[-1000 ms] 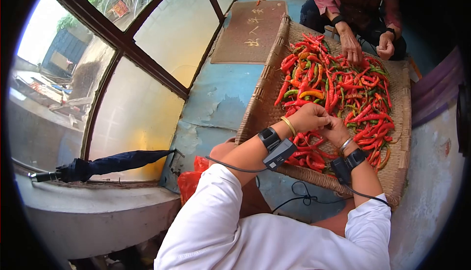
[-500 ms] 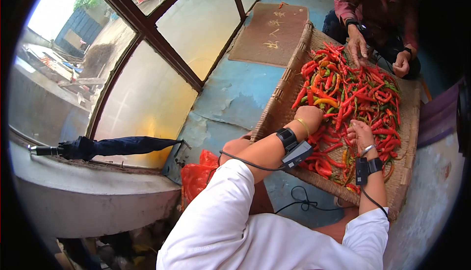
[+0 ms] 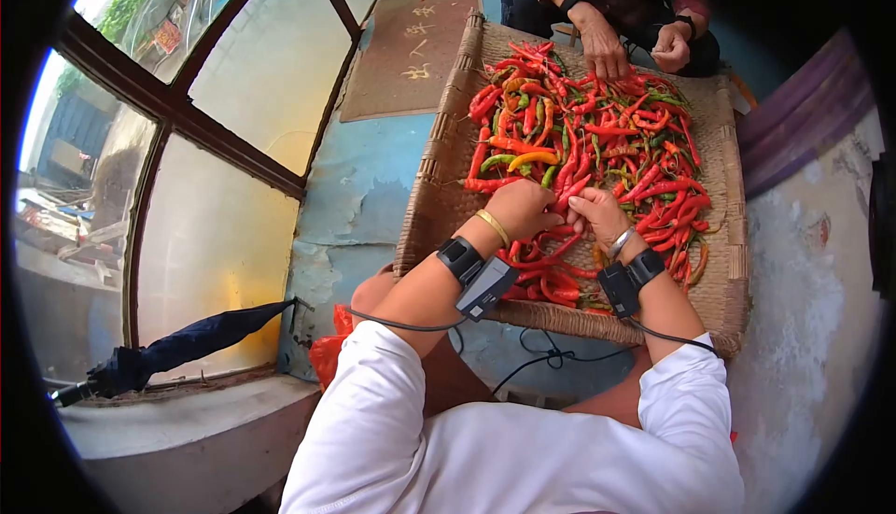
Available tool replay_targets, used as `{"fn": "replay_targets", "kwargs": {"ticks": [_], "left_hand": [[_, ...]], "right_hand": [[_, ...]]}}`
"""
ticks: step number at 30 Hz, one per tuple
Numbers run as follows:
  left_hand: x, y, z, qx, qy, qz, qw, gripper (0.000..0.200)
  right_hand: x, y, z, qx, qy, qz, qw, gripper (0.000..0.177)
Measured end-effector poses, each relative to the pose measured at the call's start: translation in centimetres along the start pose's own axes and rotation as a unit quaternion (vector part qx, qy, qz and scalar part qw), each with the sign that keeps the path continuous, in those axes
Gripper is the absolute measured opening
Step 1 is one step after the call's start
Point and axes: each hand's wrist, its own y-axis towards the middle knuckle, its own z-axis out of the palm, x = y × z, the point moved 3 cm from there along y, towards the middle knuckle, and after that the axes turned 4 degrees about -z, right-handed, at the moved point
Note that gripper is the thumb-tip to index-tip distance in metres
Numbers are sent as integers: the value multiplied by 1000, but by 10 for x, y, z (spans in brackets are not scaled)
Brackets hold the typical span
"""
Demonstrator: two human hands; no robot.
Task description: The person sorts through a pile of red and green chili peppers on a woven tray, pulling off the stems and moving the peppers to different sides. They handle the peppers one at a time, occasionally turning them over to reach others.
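Note:
Both my hands meet over the near part of a woven tray [image 3: 723,271] heaped with chili peppers. A red chili pepper [image 3: 572,193] slants up between them. My left hand [image 3: 523,208], a yellow bangle at its wrist, is closed on it. From the other side, my right hand [image 3: 600,215], wearing a silver bangle, pinches at the pepper; its fingertips partly hide the lower end. Around my hands lie mostly red peppers, with some green ones and an orange pepper [image 3: 534,158] beyond my left hand.
Across the tray sits a person whose one hand [image 3: 602,42] reaches into the peppers; the other hand [image 3: 671,45] is over the tray's far side. A brown mat [image 3: 411,52] lies by the glazed door. A folded umbrella [image 3: 187,346] rests on the left ledge. Cables hang from my wrist devices.
My left hand has come back from the pile with a red chili pepper, and my right hand has met it. The other person's hand has lowered into the peppers. The view has shifted.

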Motion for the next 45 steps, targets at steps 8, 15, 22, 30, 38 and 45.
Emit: {"fn": "replay_targets", "kwargs": {"ticks": [8, 15, 22, 30, 38, 45], "left_hand": [[-11, 0, 2, 35, -32, 22, 999, 26], [1, -1, -12, -115, 58, -45, 991, 23], [17, -6, 5, 21, 143, -126, 981, 36], [13, 0, 12, 8, 52, -4, 999, 15], [-8, 2, 4, -8, -177, 17, 984, 10], [-5, -2, 14, 97, -211, 39, 972, 9]], "right_hand": [[18, -9, 5, 78, -10, -10, 997, 28], [29, -1, -32, -72, 196, -69, 975, 25], [16, -8, -45, -165, 221, -15, 961, 42], [8, -1, 14, 58, -83, 14, 995, 39], [-3, 1, 10, 77, -55, 6, 996, 35], [3, -3, 0, -3, 88, 36, 995, 22]]}}
